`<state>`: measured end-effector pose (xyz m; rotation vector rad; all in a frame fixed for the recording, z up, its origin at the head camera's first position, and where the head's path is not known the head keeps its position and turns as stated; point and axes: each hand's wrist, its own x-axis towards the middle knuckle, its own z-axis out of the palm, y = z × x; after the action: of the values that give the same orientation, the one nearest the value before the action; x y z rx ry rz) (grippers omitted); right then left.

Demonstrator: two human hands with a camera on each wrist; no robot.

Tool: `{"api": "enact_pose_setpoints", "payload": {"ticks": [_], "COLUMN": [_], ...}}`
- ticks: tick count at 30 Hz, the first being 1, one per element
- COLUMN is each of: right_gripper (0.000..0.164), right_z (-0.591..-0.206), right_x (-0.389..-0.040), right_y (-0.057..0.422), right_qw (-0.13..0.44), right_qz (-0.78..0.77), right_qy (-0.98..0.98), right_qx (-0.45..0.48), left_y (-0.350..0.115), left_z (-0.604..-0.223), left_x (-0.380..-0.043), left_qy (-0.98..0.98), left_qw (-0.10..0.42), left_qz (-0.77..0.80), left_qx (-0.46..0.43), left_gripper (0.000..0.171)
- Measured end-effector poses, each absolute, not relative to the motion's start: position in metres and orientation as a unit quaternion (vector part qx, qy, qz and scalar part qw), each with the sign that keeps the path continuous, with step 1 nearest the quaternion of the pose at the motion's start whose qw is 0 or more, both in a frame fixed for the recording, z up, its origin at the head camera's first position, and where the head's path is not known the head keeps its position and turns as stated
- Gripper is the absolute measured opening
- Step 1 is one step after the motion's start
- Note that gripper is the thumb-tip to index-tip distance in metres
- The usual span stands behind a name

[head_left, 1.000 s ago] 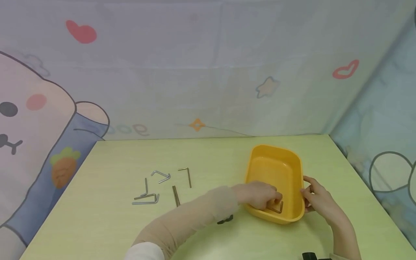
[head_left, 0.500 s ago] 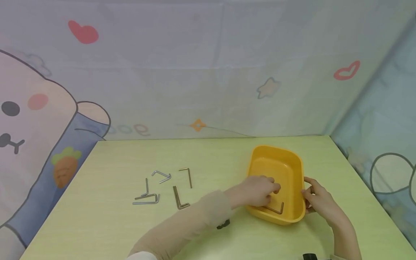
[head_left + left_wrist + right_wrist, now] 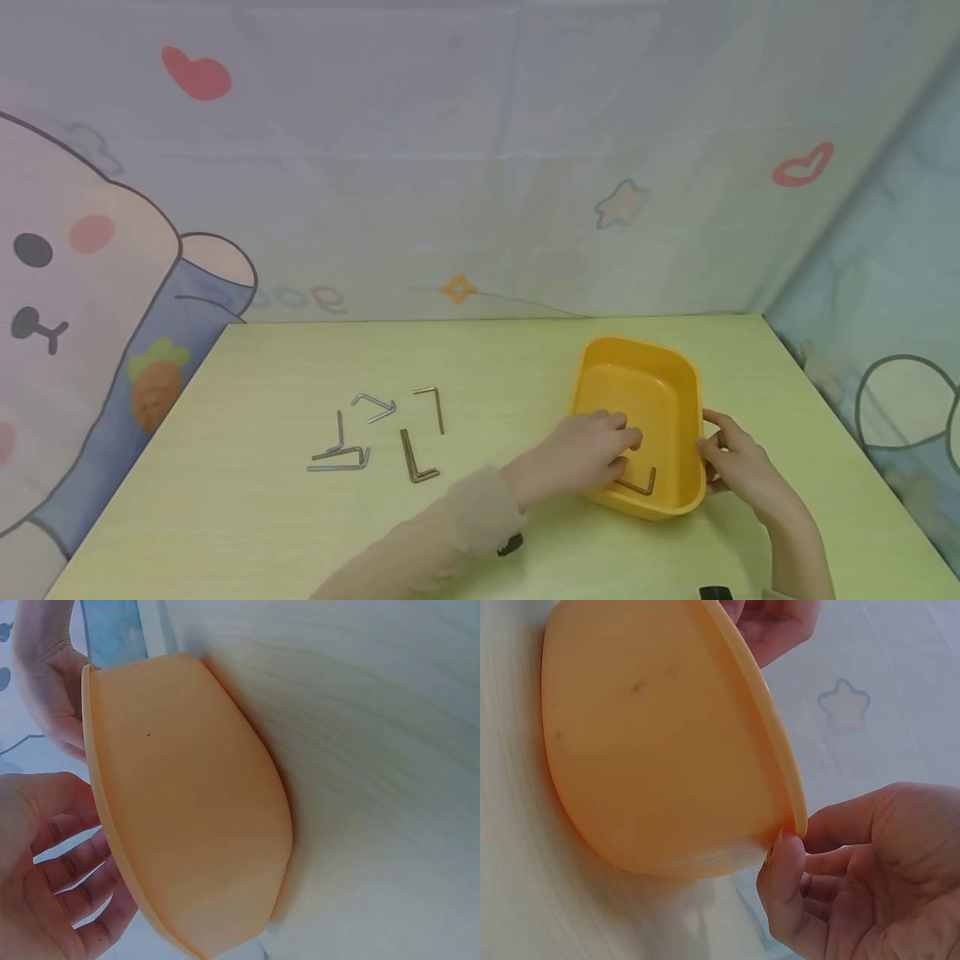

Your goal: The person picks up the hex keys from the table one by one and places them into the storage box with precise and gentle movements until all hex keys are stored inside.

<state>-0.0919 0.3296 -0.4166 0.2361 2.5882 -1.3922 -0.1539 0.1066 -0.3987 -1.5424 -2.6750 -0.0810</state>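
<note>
A yellow plastic basin point(image 3: 643, 507) stands on the right half of the table. My right hand point(image 3: 742, 462) pinches its right rim; in the right wrist view, the thumb point(image 3: 781, 889) presses outside the basin wall. Above the left side of the basin is my left hand point(image 3: 581, 454), its fingers loosely bent with nothing visible between them. One L-shaped hex key point(image 3: 647, 485) lies on the basin floor near the front, partly hidden by the left hand. In the left wrist view, the left fingers point(image 3: 82, 877) reach over the rim.
On the left of the table point(image 3: 247, 517) lie several more hex keys: two bronze ones side by side point(image 3: 411, 458), a lone bronze key point(image 3: 438, 410), silver keys point(image 3: 378, 408) and a mixed cluster point(image 3: 341, 458). A printed cloth point(image 3: 420, 150) hangs behind.
My left hand has risen and drawn back left from the basin floor, its fingers loosening. The paired bronze keys on the table have come fully into view. My right hand keeps its hold.
</note>
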Motion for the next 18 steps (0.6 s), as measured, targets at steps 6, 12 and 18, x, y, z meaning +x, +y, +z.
{"api": "enact_pose_setpoints", "payload": {"ticks": [6, 12, 18], "right_gripper": [0.058, 0.058, 0.058], "right_z": [-0.416, -0.417, -0.418], "right_x": [-0.092, -0.092, -0.093], "right_y": [0.330, 0.330, 0.330], "right_qw": [0.096, 0.097, 0.097], "right_qz": [-0.472, -0.473, -0.470], "right_qy": [0.873, 0.873, 0.873], "right_qx": [0.077, 0.077, 0.082], "left_y": [0.098, 0.088, 0.078], "left_z": [-0.396, -0.392, -0.390], "left_x": [-0.149, -0.144, -0.140], "left_qy": [-0.867, -0.857, -0.849], "left_qw": [0.065, 0.116, 0.165], "left_qz": [-0.038, -0.049, -0.053], "left_qx": [-0.493, -0.499, -0.500], "left_gripper": [0.021, 0.018, 0.016]}}
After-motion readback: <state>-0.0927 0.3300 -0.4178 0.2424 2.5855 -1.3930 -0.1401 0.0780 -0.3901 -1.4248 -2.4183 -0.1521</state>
